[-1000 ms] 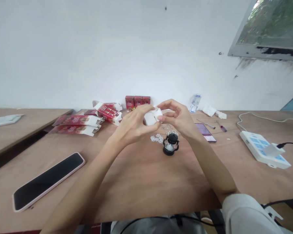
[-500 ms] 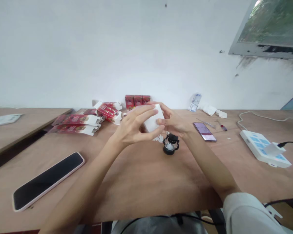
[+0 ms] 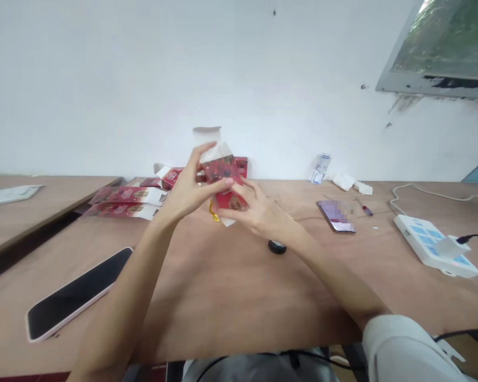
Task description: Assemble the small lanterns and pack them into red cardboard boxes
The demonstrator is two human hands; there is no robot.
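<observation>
Both my hands hold a small red printed carton [image 3: 225, 183] above the middle of the wooden table [image 3: 231, 297]. Its white top flap [image 3: 207, 135] stands open. My left hand [image 3: 189, 185] grips the carton's left side and top edge with curled fingers. My right hand [image 3: 258, 212] supports it from below and the right, fingers pressed on its front. A small black lantern-like piece [image 3: 277, 246] sits on the table just under my right wrist, mostly hidden.
Flattened red cartons [image 3: 123, 201] lie at the back left, with more red boxes [image 3: 241, 164] behind my hands. A black phone [image 3: 77, 294] lies front left, another phone [image 3: 336, 215] right of centre. A white power strip [image 3: 436, 244], a small bottle [image 3: 321, 167] and hand tools [image 3: 365, 210] lie at the right.
The carton in my hands has turned from its white side to its red printed face and risen higher, its top flap now open. The lantern piece is mostly hidden under my wrist.
</observation>
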